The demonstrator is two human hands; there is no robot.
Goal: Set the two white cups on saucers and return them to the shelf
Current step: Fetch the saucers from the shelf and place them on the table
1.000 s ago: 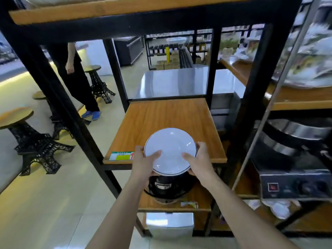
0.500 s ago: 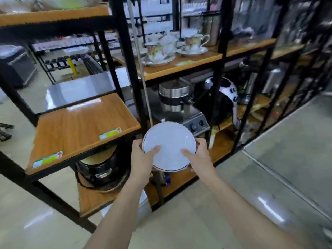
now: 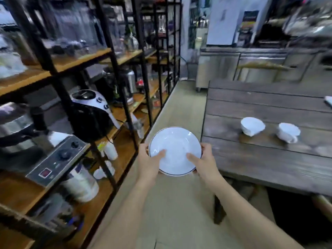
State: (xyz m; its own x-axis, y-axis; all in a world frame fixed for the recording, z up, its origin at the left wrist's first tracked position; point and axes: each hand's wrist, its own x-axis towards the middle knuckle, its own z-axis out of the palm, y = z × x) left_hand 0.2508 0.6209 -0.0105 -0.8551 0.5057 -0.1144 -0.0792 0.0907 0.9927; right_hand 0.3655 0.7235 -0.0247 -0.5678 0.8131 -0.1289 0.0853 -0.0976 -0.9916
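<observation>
- We see 2 bare forearms, no sleeves reaching into view.
- Our left hand (image 3: 149, 163) and right hand (image 3: 204, 162) wear no gloves, rings or watch.

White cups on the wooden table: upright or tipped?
Both look tipped. The left white cup and right white cup lean on the grey plank table, rims angled sideways; blur hides finer detail.

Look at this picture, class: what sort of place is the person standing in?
Probably a kitchenware shop or café storeroom: open shelves hold kitchen appliances, steel counters line the back, and white cups sit on a wooden table.
</observation>
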